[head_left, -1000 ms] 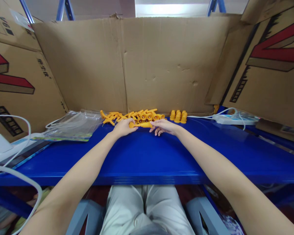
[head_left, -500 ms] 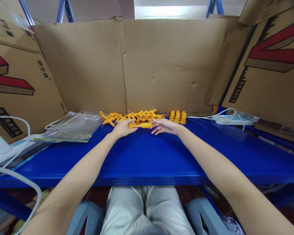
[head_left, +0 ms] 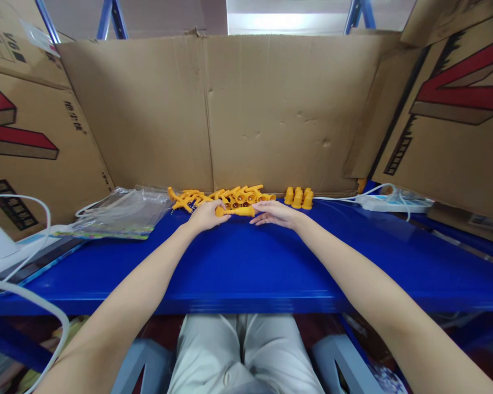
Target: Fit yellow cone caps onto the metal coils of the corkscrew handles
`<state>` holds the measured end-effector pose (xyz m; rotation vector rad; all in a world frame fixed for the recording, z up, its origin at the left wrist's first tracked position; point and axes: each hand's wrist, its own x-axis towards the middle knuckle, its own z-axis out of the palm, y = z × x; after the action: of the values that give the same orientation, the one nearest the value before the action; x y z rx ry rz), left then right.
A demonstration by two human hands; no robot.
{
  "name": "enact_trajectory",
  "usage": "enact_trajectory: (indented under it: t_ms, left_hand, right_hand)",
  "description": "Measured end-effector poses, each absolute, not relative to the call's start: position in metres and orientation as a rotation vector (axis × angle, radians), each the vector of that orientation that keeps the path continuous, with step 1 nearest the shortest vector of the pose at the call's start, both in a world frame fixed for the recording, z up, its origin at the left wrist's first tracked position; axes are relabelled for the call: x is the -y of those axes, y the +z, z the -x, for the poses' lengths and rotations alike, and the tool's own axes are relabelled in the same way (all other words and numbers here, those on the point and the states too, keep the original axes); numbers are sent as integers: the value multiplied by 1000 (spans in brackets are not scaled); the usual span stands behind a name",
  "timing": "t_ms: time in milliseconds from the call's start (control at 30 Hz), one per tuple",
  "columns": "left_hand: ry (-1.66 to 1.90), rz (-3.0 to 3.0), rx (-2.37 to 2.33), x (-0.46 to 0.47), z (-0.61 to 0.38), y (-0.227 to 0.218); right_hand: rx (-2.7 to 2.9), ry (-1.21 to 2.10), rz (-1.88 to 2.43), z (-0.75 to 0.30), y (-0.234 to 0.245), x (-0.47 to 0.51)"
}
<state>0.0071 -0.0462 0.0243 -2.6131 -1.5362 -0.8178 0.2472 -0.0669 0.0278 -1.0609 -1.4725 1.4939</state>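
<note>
My left hand (head_left: 206, 214) and my right hand (head_left: 276, 212) meet at the far side of the blue table (head_left: 246, 262). Between them lies a long orange plastic piece (head_left: 236, 210). The left fingers are closed around its left end. The right fingertips touch its right end, with the other fingers stretched out. Just behind lies a pile of orange plastic parts (head_left: 224, 195). A small row of upright orange caps (head_left: 298, 196) stands to the right of the pile.
Cardboard walls (head_left: 287, 109) enclose the table at the back and both sides. A clear plastic bag (head_left: 121, 210) lies at the left. White cables (head_left: 20, 241) hang at the far left. A white power strip (head_left: 394, 202) sits at the right. My knees show below the table edge.
The hands and the orange piece have barely moved. The right fingers have straightened a little along the piece's right end.
</note>
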Motion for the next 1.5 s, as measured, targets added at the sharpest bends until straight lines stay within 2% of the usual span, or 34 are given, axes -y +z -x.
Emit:
enact_trajectory:
  t_ms: [133,300,400,600,967,1067,1233,1367,1500]
  left_hand:
    - [-824,2628,1532,43,-6,22]
    - [-1001,2657,1588,31,7,13]
    - [-963,2586,1685,22,23,7]
    - [-508,2230,2073,11,46,4]
    - [-341,2198,2026,17,43,11]
    - [-308,2125,2078,21,42,12]
    - [-338,2044,2206,20,46,10]
    - [-427,2020,2231,16,51,8]
    - [-634,2003,2259,16,51,11]
  right_hand:
    - [1342,1477,1037,-237,32,69]
    - [1257,1262,1002,-231,52,63]
    - [1284,1019,988,-230,64,50]
    - [1662,327,1054,-212,70,26]
    - [2455,-441,1286,-176,30,-2]
    - [2477,-478,1361,-174,24,-1]
    - [2456,-322,1482,-166,29,-2]
    - [2455,-148,1492,-174,45,2]
    - [2293,-204,1428,-207,59,12]
